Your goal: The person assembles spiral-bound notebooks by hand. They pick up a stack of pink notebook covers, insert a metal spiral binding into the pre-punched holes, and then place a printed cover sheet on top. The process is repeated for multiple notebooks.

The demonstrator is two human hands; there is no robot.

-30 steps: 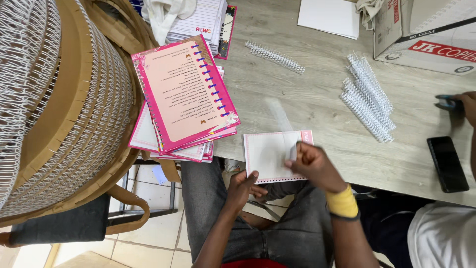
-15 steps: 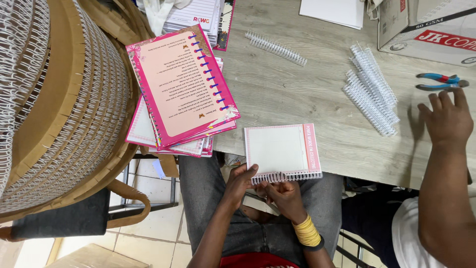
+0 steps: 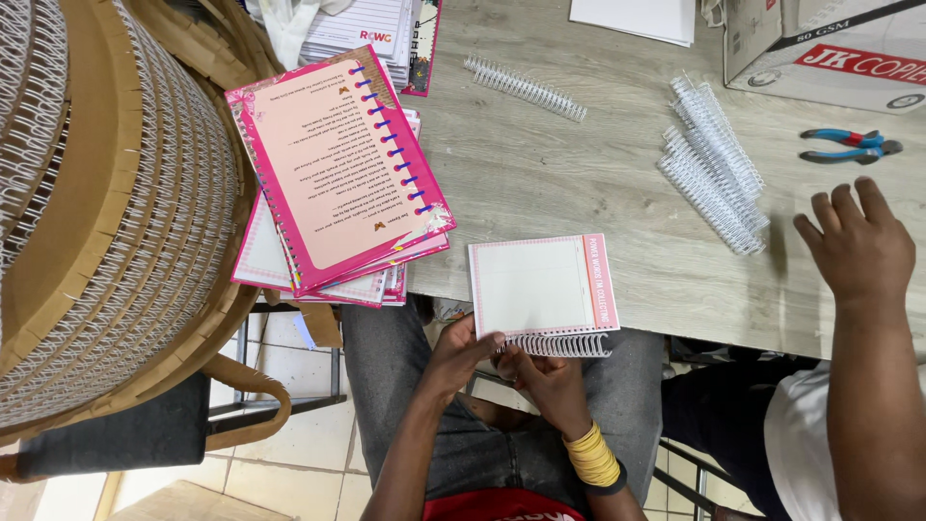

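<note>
Both hands meet at the wire coil (image 3: 559,344) on the near edge of a small notebook (image 3: 543,287). The left hand (image 3: 461,355) pinches the notebook's corner, with fingers closed on the page edge just beside the coil. The right hand (image 3: 543,378) has its fingertips closed on the coil from below. The notebook lies partly on the table (image 3: 598,183), and its coil side hangs off the edge over the person's lap.

The notebook looks light and thin. Its pages would bend if held by one corner, so a flat hold near the coil seems best. The coil looks springy and thin, and it could get bent out of shape if squeezed hard. It looks bumpy, so fingers should not slip on it.

Both arms come up from the lap with wrists bent toward the table. The right wrist wears yellow bangles (image 3: 591,455).

Left of the notebook sits a stack of pink books (image 3: 333,183). Farther right lie loose white coils (image 3: 712,162) and pliers (image 3: 849,145). Another person's hand (image 3: 858,253) rests flat on the table there. A big spool of wire (image 3: 106,222) fills the left side.
</note>
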